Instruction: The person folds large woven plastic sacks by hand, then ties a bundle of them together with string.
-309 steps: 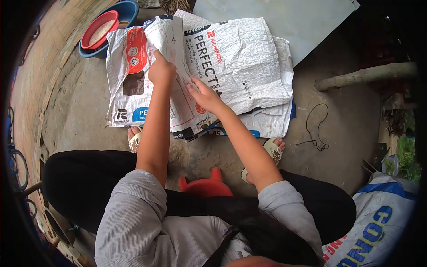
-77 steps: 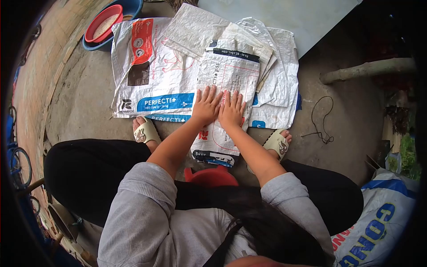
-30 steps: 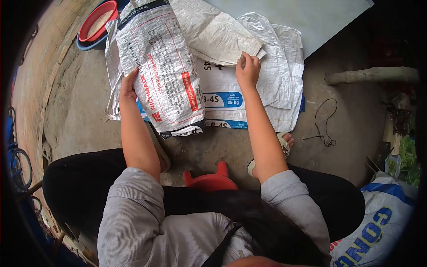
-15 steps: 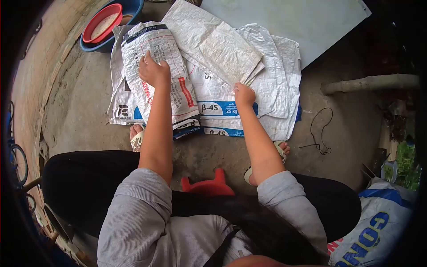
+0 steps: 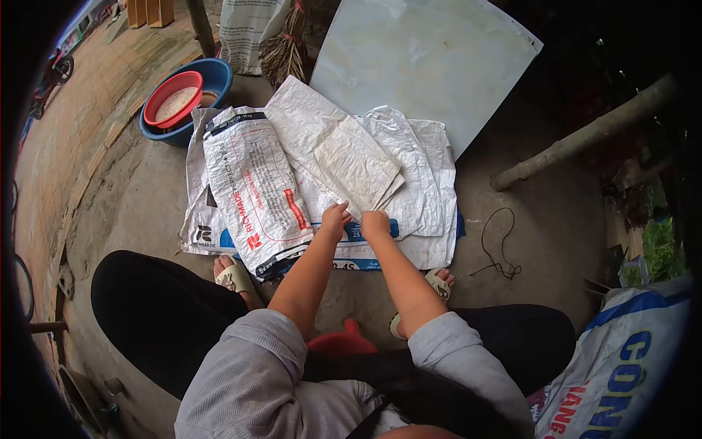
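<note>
Left hand (image 5: 335,221) and right hand (image 5: 374,222) are side by side, fingers curled closed on the near corner of the folded sack (image 5: 357,162). The folded sack lies on top of the pile (image 5: 433,183), just right of the printed sack (image 5: 256,194), on the floor (image 5: 146,212).

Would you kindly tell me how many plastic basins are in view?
2: a red basin sits inside a blue basin at the upper left, just beyond the sacks; none appears hidden.
</note>
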Available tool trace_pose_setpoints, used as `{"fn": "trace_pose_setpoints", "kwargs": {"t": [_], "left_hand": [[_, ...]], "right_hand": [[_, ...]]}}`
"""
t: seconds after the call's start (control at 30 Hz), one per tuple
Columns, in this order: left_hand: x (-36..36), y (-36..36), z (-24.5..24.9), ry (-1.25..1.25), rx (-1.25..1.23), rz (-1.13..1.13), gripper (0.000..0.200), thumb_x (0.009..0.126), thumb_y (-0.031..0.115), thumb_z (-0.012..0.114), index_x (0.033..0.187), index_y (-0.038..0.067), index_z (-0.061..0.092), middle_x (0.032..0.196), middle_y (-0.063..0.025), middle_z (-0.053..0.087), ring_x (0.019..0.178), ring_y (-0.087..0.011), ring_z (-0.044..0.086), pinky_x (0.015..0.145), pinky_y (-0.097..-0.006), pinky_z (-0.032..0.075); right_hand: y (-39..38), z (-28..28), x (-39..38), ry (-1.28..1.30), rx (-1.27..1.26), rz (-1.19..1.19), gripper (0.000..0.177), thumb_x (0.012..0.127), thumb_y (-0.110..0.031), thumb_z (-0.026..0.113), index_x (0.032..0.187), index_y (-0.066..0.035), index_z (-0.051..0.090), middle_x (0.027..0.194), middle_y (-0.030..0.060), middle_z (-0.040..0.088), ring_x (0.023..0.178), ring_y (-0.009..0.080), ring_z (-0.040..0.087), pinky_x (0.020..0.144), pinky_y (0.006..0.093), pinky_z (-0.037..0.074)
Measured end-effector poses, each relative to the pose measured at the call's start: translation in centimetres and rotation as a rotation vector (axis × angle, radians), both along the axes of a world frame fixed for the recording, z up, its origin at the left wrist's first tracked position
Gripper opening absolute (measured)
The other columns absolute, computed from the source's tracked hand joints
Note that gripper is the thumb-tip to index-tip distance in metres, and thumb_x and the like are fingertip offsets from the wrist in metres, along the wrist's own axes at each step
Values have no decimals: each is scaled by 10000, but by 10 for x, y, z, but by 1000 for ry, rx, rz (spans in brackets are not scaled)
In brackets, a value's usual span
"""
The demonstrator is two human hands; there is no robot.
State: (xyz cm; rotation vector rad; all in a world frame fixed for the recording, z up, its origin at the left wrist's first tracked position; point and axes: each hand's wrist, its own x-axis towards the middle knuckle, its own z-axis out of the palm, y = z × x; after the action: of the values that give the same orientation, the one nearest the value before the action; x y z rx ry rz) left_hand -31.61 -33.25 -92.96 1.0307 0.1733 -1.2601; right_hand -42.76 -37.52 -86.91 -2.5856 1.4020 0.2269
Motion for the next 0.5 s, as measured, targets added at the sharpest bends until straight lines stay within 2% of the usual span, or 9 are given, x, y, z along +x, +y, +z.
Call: {"fn": "trace_pose_setpoints", "kwargs": {"t": [0.13,0.17,0.23,0.27,0.33,0.37,0.4,0.43,0.5], "left_hand": [[-6,-1,-6,-255,124,-66,205,862,173,637,979,58,513,680,-37,525,519,-146,484,442,-321,370],[-7,-10,-7,-254,110,-65,205,862,173,637,979,58,513,680,-37,525,519,-146,484,442,-321,370],[-14,-14,2,-452,173,-85,332,840,163,626,1110,-12,543,910,-130,615,789,-232,588,687,-365,478],[-21,-21,7,-358,138,-46,284,827,138,616,1067,0,554,875,-108,614,772,-205,583,670,-346,475],[-18,-30,57,-368,20,-192,276,831,126,613,1072,8,551,881,-98,614,781,-186,580,664,-326,471],[-15,-36,82,-373,-98,-328,269,835,115,610,1077,15,548,887,-89,614,790,-168,577,658,-306,468],[-17,-48,110,-458,-182,-351,235,846,105,601,1062,27,549,886,-76,614,783,-150,572,649,-288,463],[-14,-61,142,-550,-272,-373,202,858,95,593,1047,39,550,885,-64,613,777,-133,567,640,-269,457],[1,-74,211,-649,-305,-514,167,880,79,574,1042,46,555,897,-45,615,789,-117,566,665,-265,461]], "right_hand": [[39,-18,5,-21,134,-110,183,806,-181,592,835,-59,725,930,196,678,895,356,659,771,435,528],[42,-18,5,12,181,-95,208,804,-186,582,873,-45,719,959,212,669,909,353,658,809,436,518],[42,-15,2,-115,207,-176,220,799,-192,583,879,-38,717,923,217,673,890,357,660,797,434,517],[31,-11,-3,-154,277,-189,237,798,-216,593,876,-27,714,885,209,680,866,339,669,780,420,519],[-14,30,-16,-233,515,-203,347,797,-329,632,868,3,705,763,162,693,769,286,680,724,360,517],[-33,73,-21,-175,585,-90,475,816,-456,625,858,10,702,779,135,693,737,233,663,678,331,510],[-72,69,-32,-151,642,70,625,804,-603,592,885,8,699,810,139,689,704,203,642,602,338,490],[-92,112,-30,57,544,155,738,774,-713,546,872,6,684,801,128,674,679,193,617,585,346,475],[-112,217,-23,133,598,121,842,731,-811,487,815,9,655,735,128,642,697,272,602,666,368,478]]}}
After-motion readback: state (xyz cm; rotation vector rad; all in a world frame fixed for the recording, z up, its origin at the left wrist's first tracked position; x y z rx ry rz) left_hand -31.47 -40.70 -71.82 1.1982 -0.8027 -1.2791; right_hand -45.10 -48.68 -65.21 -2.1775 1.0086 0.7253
